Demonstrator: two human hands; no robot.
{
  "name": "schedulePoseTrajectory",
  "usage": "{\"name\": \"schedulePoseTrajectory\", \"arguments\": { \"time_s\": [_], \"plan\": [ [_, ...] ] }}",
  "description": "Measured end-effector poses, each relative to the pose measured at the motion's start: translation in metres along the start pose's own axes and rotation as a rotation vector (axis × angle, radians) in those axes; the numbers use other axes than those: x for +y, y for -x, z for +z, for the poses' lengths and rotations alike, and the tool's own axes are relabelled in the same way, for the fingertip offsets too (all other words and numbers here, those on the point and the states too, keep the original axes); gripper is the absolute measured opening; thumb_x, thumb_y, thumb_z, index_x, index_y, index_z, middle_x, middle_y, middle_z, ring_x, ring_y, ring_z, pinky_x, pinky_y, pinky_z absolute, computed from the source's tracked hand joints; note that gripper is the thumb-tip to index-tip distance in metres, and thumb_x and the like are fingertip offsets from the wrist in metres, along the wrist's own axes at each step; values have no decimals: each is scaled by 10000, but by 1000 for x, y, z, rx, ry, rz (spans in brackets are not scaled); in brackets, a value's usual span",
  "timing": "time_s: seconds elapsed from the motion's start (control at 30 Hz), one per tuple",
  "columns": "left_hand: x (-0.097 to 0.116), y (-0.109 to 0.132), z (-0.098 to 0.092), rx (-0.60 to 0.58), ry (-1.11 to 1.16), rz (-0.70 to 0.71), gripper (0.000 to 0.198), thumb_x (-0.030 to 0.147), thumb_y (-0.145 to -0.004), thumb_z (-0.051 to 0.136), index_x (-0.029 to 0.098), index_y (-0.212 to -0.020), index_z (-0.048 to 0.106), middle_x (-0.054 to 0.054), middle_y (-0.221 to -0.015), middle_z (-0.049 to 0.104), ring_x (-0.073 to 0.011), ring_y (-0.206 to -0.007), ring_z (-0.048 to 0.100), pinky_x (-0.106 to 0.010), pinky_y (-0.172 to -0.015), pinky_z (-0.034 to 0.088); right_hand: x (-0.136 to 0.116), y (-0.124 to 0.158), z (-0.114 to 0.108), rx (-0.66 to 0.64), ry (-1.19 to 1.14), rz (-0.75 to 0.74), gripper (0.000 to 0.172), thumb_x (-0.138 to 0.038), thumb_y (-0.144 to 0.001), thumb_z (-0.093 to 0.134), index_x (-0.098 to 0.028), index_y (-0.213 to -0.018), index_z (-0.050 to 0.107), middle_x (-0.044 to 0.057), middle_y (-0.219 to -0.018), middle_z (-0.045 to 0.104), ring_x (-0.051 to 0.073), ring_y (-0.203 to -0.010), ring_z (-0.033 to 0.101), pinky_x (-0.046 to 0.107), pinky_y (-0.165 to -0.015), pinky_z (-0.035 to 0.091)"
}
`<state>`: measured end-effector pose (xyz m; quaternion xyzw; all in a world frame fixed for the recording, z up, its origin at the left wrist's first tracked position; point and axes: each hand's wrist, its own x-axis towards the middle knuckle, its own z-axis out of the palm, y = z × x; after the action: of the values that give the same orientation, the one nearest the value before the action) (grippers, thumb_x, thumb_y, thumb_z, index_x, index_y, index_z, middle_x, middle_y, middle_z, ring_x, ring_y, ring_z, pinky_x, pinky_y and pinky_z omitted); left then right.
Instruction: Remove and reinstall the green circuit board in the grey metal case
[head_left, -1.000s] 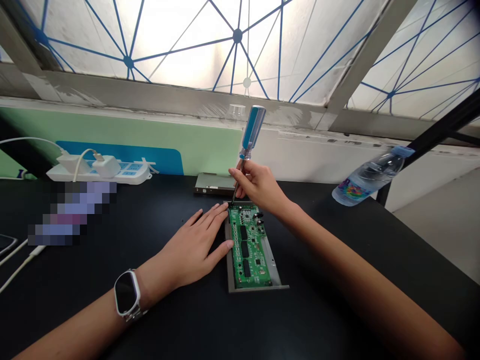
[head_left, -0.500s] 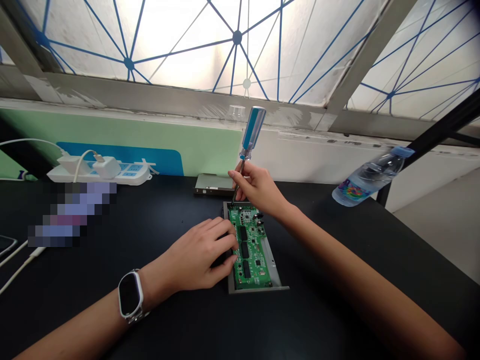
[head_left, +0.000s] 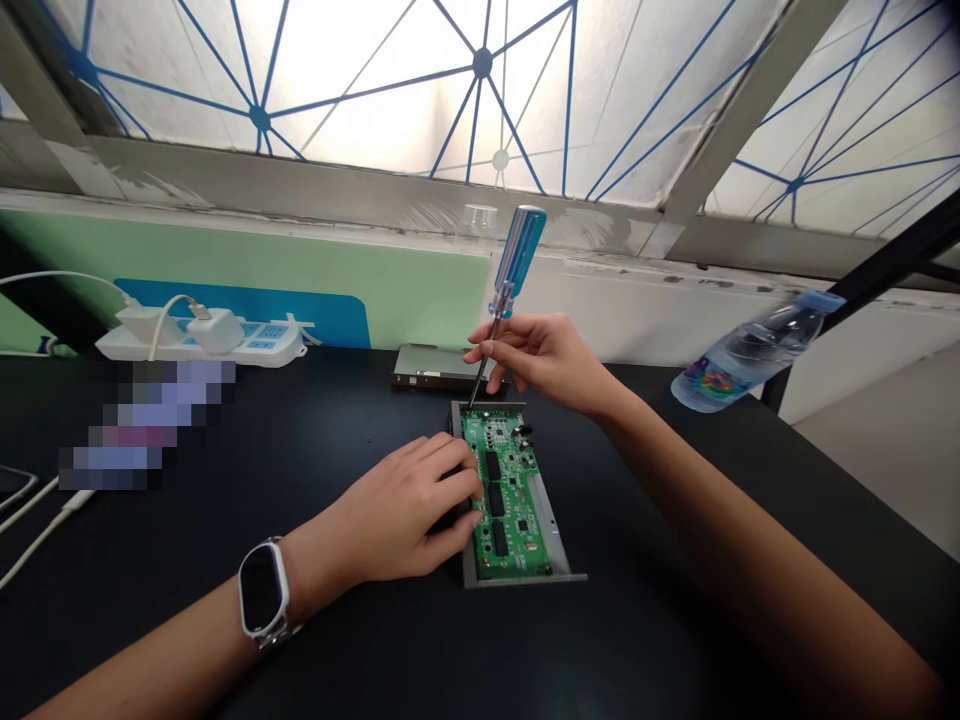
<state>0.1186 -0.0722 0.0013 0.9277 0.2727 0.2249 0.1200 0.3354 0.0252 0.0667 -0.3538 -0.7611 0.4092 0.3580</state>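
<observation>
A green circuit board [head_left: 514, 490] lies in a grey metal tray [head_left: 556, 535] on the black table. My left hand [head_left: 420, 505] curls over the tray's left side, its fingertips resting on the board's left edge. Between the thumb and fingers of my right hand [head_left: 551, 360] is the thin shaft of a screwdriver [head_left: 519, 260] with a clear and blue handle. The screwdriver stands tilted, handle up and leaning right, its tip at the board's far left corner. Whether the tip sits in a screw is too small to tell.
Behind the board a flat grey metal cover [head_left: 431, 365] lies against the wall. A water bottle [head_left: 720, 370] leans at the right near a black post. At the left are a white power strip [head_left: 277, 345] with plugs, cables and a blurred-out item [head_left: 142, 430].
The screwdriver handle has turned, and my right hand's fingers have loosened and spread a little along the shaft. My left hand keeps its place on the board. The whole view has shifted slightly.
</observation>
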Motion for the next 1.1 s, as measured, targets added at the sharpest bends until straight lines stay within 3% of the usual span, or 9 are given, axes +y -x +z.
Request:
{"name": "schedulePoseTrajectory", "arguments": {
  "time_s": [0.2, 0.4, 0.47, 0.6, 0.67, 0.9, 1.1],
  "plan": [
    [-1, 0, 0, 0, 9, 9, 87, 210, -982, 533, 180, -960, 612, -91, -1041, 631, -249, -967, 593, -402, -842, 494, 6, -2, 5, 89, 9, -30, 319, -453, -881, 768, -146, -920, 693, 86, -872, 785, 154, -553, 727, 221, -399, 459],
    [-1, 0, 0, -33, 56, 46, 146, 194, -1013, 488, 188, -1011, 633, -92, -1122, 658, -243, -1060, 617, -395, -929, 491, 13, -4, 10, 177, 20, -78, 383, -504, -832, 801, -182, -773, 601, 49, -778, 749, 148, -516, 694, 247, -420, 516],
    [-1, 0, 0, -43, 59, 44, 156, 195, -1016, 484, 190, -1019, 639, -90, -1114, 664, -244, -1067, 624, -398, -952, 489, 12, -4, 10, 176, 26, -61, 376, -516, -829, 800, -184, -839, 624, 45, -807, 747, 156, -540, 703, 262, -447, 555],
    [0, -1, 0, -56, 54, 25, 156, 197, -1014, 491, 189, -1015, 646, -90, -1093, 667, -248, -1066, 629, -403, -964, 496, 3, -2, 5, 71, -15, 7, 425, -479, -877, 762, -176, -1151, 645, 105, -1124, 751, 156, -621, 742, 265, -483, 591],
    [0, -1, 0, -58, 53, 21, 154, 198, -1014, 496, 187, -1011, 649, -90, -1093, 667, -248, -1065, 629, -406, -965, 501, -2, 0, 2, 18, -56, 18, 409, -453, -910, 731, -157, -1179, 647, 127, -1172, 751, 143, -614, 742, 263, -504, 599],
    [0, 0, 0, -58, 57, 22, 156, 204, -1016, 497, 182, -1000, 650, -91, -1093, 664, -250, -1072, 625, -417, -970, 505, 1, -1, 1, 103, -52, -20, 330, -457, -848, 802, -149, -917, 705, 83, -923, 780, 137, -503, 689, 290, -489, 581],
    [1, 0, 0, -67, 58, 16, 163, 207, -1021, 490, 181, -1003, 650, -92, -1092, 658, -250, -1075, 618, -418, -969, 505, 7, -4, 8, 229, 26, -96, 393, -483, -814, 827, -192, -725, 578, 31, -778, 734, 117, -442, 629, 283, -451, 505]
  ]
}}
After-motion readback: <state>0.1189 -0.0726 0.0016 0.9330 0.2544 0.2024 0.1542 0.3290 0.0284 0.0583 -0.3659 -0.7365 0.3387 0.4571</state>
